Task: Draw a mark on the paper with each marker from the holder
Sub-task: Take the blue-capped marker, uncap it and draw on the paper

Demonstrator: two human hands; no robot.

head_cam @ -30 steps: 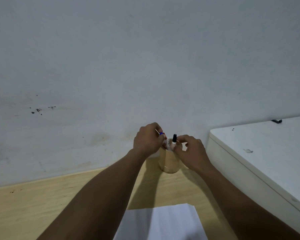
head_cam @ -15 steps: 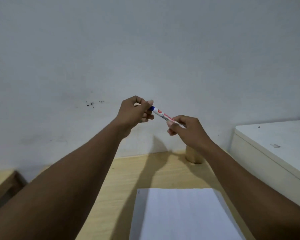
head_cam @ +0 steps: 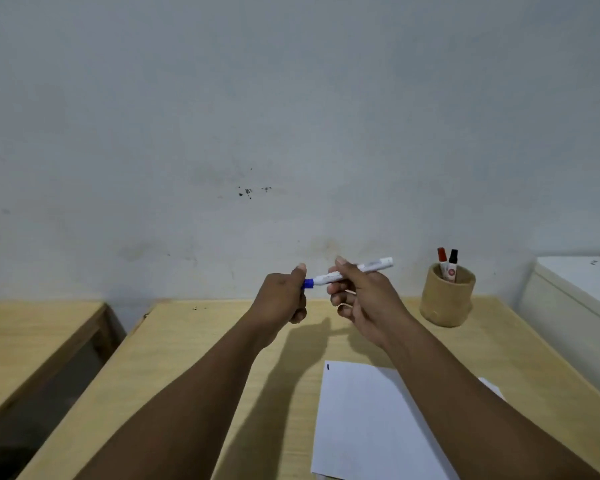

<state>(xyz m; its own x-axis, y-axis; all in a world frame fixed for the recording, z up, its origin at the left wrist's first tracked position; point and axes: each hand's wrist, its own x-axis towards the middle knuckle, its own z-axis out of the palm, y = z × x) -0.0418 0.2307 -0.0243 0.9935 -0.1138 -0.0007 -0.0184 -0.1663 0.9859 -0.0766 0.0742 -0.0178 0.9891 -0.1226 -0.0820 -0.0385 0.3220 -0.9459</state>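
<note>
Marker (head_cam: 350, 274), white barrel, held level in air above table (head_cam: 201, 341), between both hands. Left hand (head_cam: 284, 299) fisted around blue cap end (head_cam: 309, 283). Right hand (head_cam: 357, 296) pinches barrel, lower fingers loosely curled. Holder (head_cam: 447, 299) right of hands, near wall, holds red marker (head_cam: 442, 258) and black marker (head_cam: 452, 261). Paper (head_cam: 361, 420) below, partly hidden by right forearm, small dark mark (head_cam: 328, 367) at top-left corner. White cabinet (head_cam: 575, 292) far right.

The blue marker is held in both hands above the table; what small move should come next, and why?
Probably pull the cap off. The left hand pinches the blue cap end and the right hand holds the barrel of the blue marker, apparently still capped. The paper below shows only one small dark mark, so this marker likely has not drawn yet.
</note>
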